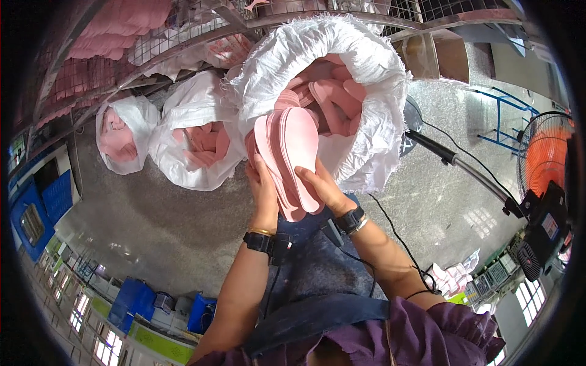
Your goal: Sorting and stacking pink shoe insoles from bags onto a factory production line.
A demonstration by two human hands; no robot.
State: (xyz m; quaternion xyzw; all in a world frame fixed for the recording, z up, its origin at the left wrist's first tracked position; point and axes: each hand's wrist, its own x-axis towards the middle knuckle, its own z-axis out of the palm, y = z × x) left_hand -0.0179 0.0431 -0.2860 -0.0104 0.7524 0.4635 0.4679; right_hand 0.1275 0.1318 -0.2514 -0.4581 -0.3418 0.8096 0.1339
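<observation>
We hold a stack of pink insoles (302, 143) between both hands, in front of our body and at the near left of the large white sack's mouth. Our left grip (264, 192) is closed along the left side of the stack; our right grip (328, 190) pinches it from the right, the thumb lying over the face of the topmost insole. Most of the other fingers are hidden, so we cannot tell just how they sit underneath. The stack is tilted, wider ends pointing far and narrower ends toward us, its layers fanned a little to the left. It overlaps the sack's rim in our view, and we cannot tell if the two touch.

The large white sack (375, 61) stands open with its frayed rim folded out, and loose pink insoles (339, 100) lie jumbled inside. To its left are a middle white sack (174, 155) and, farther left, a smaller white sack (143, 113), both holding pink pieces. All three stand on the grey floor (183, 207). Behind them at the far left, more pink sheets (125, 24) are piled at a wire rack (165, 49). On our right we see a fan (546, 152) with an orange centre.
</observation>
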